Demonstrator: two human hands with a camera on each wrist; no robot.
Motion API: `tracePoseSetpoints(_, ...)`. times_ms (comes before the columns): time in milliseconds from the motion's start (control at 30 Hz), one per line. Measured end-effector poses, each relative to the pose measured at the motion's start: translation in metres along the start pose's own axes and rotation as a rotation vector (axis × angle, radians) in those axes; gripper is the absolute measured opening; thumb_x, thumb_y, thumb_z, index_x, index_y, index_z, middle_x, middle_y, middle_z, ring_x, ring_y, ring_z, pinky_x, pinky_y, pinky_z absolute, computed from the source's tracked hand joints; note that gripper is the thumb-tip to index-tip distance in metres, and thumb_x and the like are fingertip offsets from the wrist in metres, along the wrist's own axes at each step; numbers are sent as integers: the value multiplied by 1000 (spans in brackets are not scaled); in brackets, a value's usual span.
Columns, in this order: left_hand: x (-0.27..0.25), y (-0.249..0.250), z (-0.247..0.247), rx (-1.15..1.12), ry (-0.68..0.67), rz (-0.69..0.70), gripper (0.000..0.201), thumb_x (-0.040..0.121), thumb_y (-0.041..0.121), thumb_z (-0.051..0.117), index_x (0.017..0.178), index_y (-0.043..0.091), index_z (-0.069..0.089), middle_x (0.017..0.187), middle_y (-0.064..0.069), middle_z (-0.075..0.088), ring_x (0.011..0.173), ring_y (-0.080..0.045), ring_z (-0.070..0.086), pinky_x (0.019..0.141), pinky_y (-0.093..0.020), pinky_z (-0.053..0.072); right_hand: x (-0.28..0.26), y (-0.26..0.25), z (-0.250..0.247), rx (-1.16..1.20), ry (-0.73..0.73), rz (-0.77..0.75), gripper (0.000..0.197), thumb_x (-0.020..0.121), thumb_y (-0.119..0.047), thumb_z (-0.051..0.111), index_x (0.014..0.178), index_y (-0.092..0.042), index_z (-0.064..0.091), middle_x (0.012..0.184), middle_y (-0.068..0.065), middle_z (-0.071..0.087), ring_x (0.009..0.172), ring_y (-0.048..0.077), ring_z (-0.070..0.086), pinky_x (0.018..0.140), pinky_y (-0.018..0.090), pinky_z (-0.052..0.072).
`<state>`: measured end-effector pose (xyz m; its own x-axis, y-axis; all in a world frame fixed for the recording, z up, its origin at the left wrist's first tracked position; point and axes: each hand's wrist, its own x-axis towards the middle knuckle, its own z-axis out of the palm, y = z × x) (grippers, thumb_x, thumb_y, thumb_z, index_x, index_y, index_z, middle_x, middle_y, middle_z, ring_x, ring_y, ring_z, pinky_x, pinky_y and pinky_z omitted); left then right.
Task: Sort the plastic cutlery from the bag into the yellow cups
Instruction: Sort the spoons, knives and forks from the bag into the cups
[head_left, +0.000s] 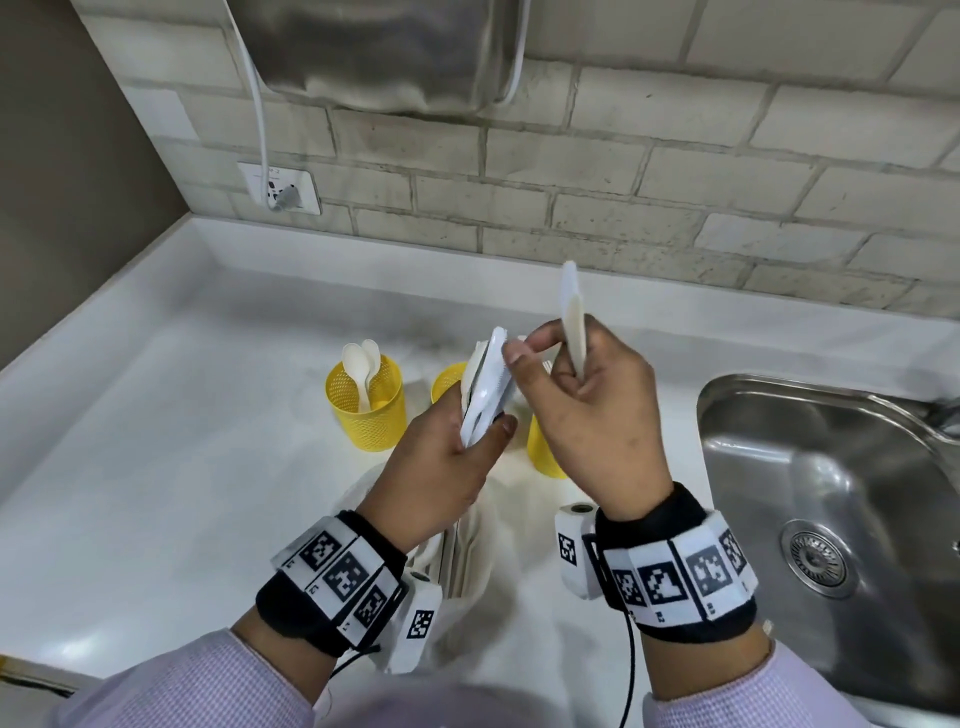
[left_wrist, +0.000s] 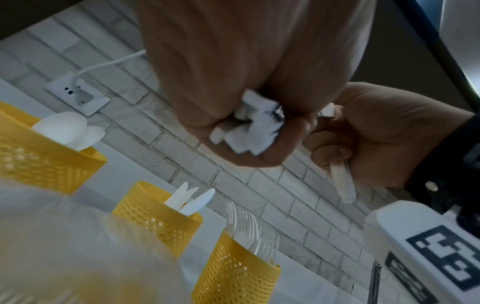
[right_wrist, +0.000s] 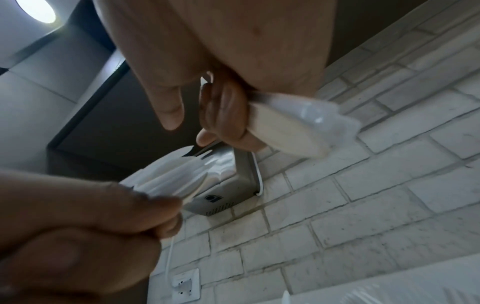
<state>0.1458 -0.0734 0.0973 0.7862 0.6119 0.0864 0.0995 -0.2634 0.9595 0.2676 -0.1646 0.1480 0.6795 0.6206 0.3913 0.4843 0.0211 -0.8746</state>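
From the head camera the hands hide two cups; the left wrist view shows all three: spoon cup (left_wrist: 46, 156), knife cup (left_wrist: 158, 218), fork cup (left_wrist: 236, 269) (lower left). Left hand (head_left: 441, 462) grips a cutlery bundle (head_left: 485, 387); right hand (head_left: 587, 410) fingers curl round two knives (head_left: 574, 317). The bag (head_left: 462, 561) lies on the desk (head_left: 156, 467), a sink (head_left: 831, 467) at right

Head view looks down on the white table (head_left: 156, 467) — both wrist views look up, close, sharing the grey brick wall (left_wrist: 259, 185).
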Motion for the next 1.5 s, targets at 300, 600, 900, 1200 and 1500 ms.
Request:
tracePoseSetpoints(300,0,0,-5,127,96,60,27,100,33,59,123,20,58,89,3,70,74,-17,65,67,-43,54,-9,0,16,-98,-37,-18,18,93,-23,71,82,-17,59,49,-10,39,49,10,43,54,25,42)
tracePoseSetpoints(600,0,3,-5,206,108,80,25,100,26,63,124,18,58,86,2,67,76,-16,64,71,-37,51,-6,-2,15,-3,94,-10,12,103,-22,57,93,-16,55,70,-12,58,65,6,56,61,22,43)
tracePoseSetpoints(900,-1,3,-5,195,92,83,19,101,24,61,118,16,58,80,-2,63,68,-20,60,62,-36,48,-5,5,11,-5,-50,24,13,97,-26,62,89,-16,62,72,-6,64,65,13,58,64,33,49)
tracePoseSetpoints(1200,-5,5,-7,-23,-39,-33,28,102,21,61,95,48,57,59,14,46,42,-7,40,45,-27,34,13,8,-6,565,236,253,9,108,-13,37,99,-11,40,62,20,63,35,26,38,42,28,35)
tracePoseSetpoints(1500,-8,21,-8,-323,-182,-143,44,106,14,54,70,41,56,61,6,38,38,-14,31,40,-21,29,13,2,-21,577,343,-60,15,110,-8,29,124,-14,31,63,12,54,48,33,53,59,44,56)
